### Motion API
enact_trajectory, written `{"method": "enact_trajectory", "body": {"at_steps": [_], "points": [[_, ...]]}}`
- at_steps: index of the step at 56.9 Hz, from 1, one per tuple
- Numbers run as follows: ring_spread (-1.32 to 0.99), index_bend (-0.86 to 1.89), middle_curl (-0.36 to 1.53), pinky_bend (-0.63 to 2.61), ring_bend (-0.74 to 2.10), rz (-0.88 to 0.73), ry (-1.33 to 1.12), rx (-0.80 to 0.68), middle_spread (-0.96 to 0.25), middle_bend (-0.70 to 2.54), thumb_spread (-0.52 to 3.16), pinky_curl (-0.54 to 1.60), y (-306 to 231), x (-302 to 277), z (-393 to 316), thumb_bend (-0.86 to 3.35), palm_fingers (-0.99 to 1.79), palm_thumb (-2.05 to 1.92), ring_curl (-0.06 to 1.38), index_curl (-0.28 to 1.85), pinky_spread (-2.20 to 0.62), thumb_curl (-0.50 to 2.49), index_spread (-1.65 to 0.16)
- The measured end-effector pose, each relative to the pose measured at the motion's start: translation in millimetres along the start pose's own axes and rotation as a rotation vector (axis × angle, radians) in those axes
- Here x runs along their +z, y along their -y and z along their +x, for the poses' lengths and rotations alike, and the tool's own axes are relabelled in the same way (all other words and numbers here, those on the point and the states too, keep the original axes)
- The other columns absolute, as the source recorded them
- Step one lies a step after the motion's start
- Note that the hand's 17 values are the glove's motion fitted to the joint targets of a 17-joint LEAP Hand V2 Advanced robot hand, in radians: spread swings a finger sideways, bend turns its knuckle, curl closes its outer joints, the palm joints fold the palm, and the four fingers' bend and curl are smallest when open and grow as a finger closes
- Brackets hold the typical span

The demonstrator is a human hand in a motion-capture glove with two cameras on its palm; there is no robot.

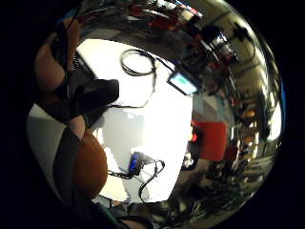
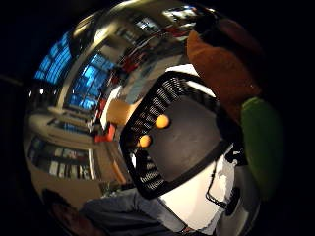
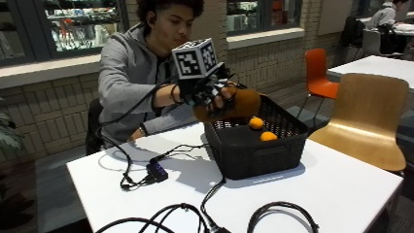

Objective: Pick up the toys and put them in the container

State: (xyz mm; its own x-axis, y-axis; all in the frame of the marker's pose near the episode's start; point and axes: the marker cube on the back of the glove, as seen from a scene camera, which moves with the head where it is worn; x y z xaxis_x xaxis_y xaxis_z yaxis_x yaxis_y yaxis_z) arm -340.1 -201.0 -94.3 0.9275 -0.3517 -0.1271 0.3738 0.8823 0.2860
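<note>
Gloved right hand (image 3: 206,94) grips brown plush toy (image 3: 236,104) over black basket's (image 3: 259,150) rear rim; two orange balls (image 3: 257,123) inside

Gloved right hand (image 3: 210,97) is raised just above the near rim of the black basket (image 3: 259,153), forearm coming in level from the person's side, fingers curled round a brown plush toy (image 3: 236,104). The bare hand rests on the table behind the basket.

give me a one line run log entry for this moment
right hand grips brown toy | above black basket rim | two orange balls inside
</note>
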Motion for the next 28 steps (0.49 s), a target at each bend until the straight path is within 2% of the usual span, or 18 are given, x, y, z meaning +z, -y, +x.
{"method": "enact_trajectory", "body": {"at_steps": [7, 14, 18, 19, 21, 24, 28], "points": [[-0.29, 0.14, 0.75, 1.59, 1.57, -0.046, -0.006, -0.142, -0.19, 0.8, 0.98, 0.45, 10, 7, -60, 0.2, 0.25, 0.85, 0.6, 0.13, -0.26, 0.79, -0.37], [-0.29, 0.12, 0.78, 1.61, 1.57, -0.091, 0.015, -0.186, -0.2, 0.8, 0.94, 0.45, 21, 15, -82, 0.19, 0.23, 0.85, 0.6, 0.13, -0.26, 0.83, -0.37], [-0.28, 0.09, 0.79, 1.62, 1.56, -0.115, -0.023, -0.216, -0.19, 0.77, 0.99, 0.46, 26, 22, -86, 0.18, 0.12, 0.82, 0.6, 0.13, -0.25, 0.83, -0.36], [-0.26, 0.08, 0.78, 1.57, 1.52, -0.116, -0.04, -0.213, -0.17, 0.75, 1.09, 0.44, 27, 22, -87, 0.18, -0.01, 0.79, 0.58, 0.13, -0.21, 0.8, -0.36], [-0.23, 0.11, 0.77, 1.56, 1.46, -0.115, -0.096, -0.193, -0.15, 0.74, 1.16, 0.45, 29, 22, -86, 0.18, -0.08, 0.76, 0.57, 0.14, -0.18, 0.78, -0.35], [-0.16, 0.27, 0.69, 1.5, 1.01, -0.113, -0.184, -0.167, -0.07, 0.55, 1.2, 0.42, 33, 22, -82, 0.1, -0.46, 0.63, 0.46, 0.19, -0.09, 0.71, -0.34], [-0.1, 0.25, 0.6, 1.42, 0.7, -0.106, -0.192, -0.157, -0.01, 0.34, 1.2, 0.39, 34, 21, -79, 0.0, -0.53, 0.49, 0.36, 0.22, -0.03, 0.64, -0.32]]}}
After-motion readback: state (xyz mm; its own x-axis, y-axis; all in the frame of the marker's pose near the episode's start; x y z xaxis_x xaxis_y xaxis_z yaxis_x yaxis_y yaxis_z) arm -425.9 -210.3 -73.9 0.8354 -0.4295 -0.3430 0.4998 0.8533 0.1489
